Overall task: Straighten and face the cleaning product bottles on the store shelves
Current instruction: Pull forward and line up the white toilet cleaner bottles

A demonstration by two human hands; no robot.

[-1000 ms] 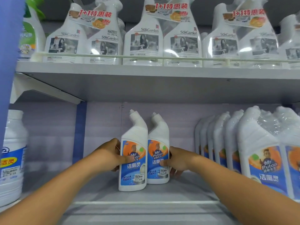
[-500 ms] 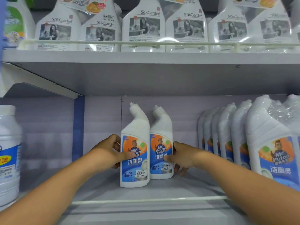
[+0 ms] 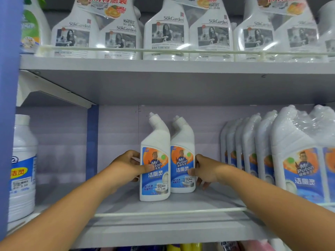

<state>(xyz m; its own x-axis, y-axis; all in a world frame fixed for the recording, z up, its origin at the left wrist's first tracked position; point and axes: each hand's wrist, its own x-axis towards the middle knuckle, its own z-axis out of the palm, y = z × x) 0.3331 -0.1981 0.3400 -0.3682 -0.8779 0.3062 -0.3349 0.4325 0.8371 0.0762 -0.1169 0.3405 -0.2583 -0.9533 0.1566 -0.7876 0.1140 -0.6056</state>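
Note:
Two white angled-neck toilet cleaner bottles with blue and orange labels stand upright side by side on the grey middle shelf (image 3: 163,230), labels facing me. My left hand (image 3: 129,166) grips the left bottle (image 3: 155,178) from its left side, thumb across the label. My right hand (image 3: 205,170) grips the right bottle (image 3: 182,160) from its right side, thumb on the label's edge. The right bottle stands slightly further back than the left one.
A row of several shrink-wrapped bottles of the same cleaner (image 3: 297,160) fills the shelf's right end. A large white jug (image 3: 22,167) stands at the left. Spray bottles (image 3: 167,31) line the upper shelf behind a rail (image 3: 181,51). A thin rail (image 3: 163,212) runs along the middle shelf's front.
Both hands keep their grip on the two bottles. The right bottle has come slightly closer to the left one, and the view has shifted a little.

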